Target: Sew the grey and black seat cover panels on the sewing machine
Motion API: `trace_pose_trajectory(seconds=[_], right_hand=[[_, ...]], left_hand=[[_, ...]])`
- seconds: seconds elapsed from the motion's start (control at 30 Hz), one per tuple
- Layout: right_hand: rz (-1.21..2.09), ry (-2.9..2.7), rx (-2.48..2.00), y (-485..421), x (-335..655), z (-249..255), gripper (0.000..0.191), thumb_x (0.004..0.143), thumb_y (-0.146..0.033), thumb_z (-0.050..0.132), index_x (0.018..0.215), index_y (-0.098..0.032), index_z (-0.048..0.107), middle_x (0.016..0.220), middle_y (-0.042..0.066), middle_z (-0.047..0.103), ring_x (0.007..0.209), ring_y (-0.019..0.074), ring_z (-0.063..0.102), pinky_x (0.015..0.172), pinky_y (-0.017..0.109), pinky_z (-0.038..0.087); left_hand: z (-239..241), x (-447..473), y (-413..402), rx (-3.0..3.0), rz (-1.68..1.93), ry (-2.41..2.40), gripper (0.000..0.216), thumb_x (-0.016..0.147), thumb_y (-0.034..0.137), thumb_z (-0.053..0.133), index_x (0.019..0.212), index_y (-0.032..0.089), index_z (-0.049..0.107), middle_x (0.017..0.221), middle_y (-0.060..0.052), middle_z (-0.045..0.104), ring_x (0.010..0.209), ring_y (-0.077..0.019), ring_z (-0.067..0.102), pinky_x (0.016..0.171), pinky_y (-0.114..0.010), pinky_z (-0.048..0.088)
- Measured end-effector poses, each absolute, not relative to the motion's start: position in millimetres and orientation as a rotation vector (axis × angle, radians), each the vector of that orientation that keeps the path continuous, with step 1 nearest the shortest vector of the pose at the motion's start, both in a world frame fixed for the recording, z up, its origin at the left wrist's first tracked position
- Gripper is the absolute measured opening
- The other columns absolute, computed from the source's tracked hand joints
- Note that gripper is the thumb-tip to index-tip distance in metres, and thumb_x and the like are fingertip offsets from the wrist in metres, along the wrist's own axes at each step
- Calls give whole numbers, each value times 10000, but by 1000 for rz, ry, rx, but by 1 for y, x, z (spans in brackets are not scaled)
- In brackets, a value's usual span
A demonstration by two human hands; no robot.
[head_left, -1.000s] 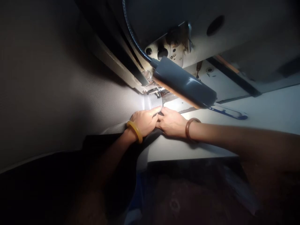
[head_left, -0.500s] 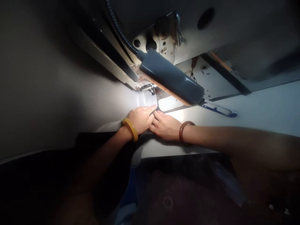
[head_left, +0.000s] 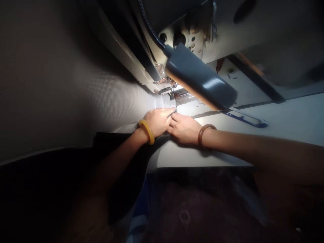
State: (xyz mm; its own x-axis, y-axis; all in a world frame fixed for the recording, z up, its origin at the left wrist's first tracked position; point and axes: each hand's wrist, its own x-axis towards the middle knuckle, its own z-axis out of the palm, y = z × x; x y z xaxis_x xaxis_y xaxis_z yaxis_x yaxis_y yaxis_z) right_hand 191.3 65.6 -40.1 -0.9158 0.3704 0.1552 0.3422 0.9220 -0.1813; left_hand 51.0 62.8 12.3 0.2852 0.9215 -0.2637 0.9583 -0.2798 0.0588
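A large sheet of light grey mesh fabric (head_left: 111, 91) spreads over the left side and runs under the presser foot of a sewing machine (head_left: 126, 54). My left hand (head_left: 159, 121), with a yellow bangle at the wrist, presses on the fabric near its edge, thumb and fingers closed on it. Close against it, my right hand (head_left: 186, 128), wearing a brown bangle, pinches the same fabric edge with its fingertips. A dark strip shows along that edge between the hands. The fingertips of both hands are partly hidden.
A dark lamp (head_left: 202, 77) on a flexible neck hangs over the machine bed and lights the hands. Thread snips (head_left: 245, 118) with a blue handle lie on the white table (head_left: 286, 118) behind the lamp. Black cloth (head_left: 113, 162) lies below the left forearm.
The whole view has shifted, so the machine, lamp and hands appear farther right and slightly higher. Both hands keep their hold at the fabric edge.
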Motion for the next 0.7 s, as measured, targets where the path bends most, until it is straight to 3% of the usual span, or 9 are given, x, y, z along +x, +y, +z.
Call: trace_pose_trajectory(seconds=[0.17, 0.3, 0.4, 0.57, 0.7], right_hand=[[158, -2868, -526, 71, 188, -41, 299, 866, -143, 408, 1039, -22, 620, 1036, 198, 598, 986, 279, 517, 914, 456, 365], [95, -2830, -592, 56, 180, -37, 366, 895, -71, 276, 1022, 15, 609, 1005, 259, 599, 920, 290, 562, 774, 454, 436], [74, -2880, -530, 51, 181, -34, 398, 889, -34, 237, 1086, 37, 576, 1058, 287, 578, 925, 299, 573, 687, 414, 458], [27, -2951, -372, 58, 195, -38, 374, 898, -60, 294, 1152, 79, 530, 1116, 273, 564, 1003, 293, 546, 809, 430, 441], [-45, -2901, -381, 55, 198, -42, 347, 900, -62, 289, 1051, 47, 581, 1001, 232, 612, 897, 260, 571, 817, 430, 430]], left_hand=[[15, 51, 72, 2305, -265, 1789, 420, 907, 255, 318, 1261, 246, 544, 1229, -12, 607, 1086, -182, 575, 977, -309, 432], [35, 57, 74, 2312, -641, 1740, 480, 822, 230, 421, 1295, 269, 496, 1155, -65, 613, 967, -274, 604, 831, -390, 485], [49, 65, 68, 2327, -905, 1704, 498, 755, 207, 490, 1252, 211, 519, 1069, -108, 604, 927, -308, 588, 750, -384, 486], [48, 71, 54, 2424, -928, 1606, 441, 736, 144, 461, 1164, 118, 562, 973, -129, 607, 907, -285, 577, 766, -354, 468], [38, 68, 50, 2411, -755, 1648, 442, 791, 163, 405, 1200, 167, 572, 945, -81, 636, 876, -236, 589, 767, -319, 454]])
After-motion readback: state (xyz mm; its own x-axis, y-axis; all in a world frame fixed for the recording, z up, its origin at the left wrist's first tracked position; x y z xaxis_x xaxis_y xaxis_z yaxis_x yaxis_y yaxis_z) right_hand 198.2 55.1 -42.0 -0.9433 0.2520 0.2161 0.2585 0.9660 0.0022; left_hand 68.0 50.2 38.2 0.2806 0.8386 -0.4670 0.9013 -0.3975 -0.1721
